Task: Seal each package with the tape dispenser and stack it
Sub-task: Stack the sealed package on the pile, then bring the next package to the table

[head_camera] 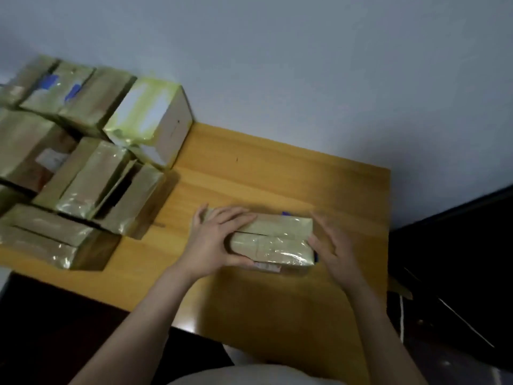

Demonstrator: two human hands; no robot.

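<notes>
Fingers [236, 218] of the left hand [213, 240] curl round the tape-wrapped brown cardboard package [277, 243]; right hand [336, 248] spreads open beside it.

A yellow wooden table [263, 168] carried a taped cardboard package [277, 241]; left of that package and well apart, a cluster of taped boxes [91, 173] crowded the table's edge.

Left hand [216, 240] grips the taped package [274, 243] on the table [249, 168], right hand [333, 245] spread at its other end.
</notes>
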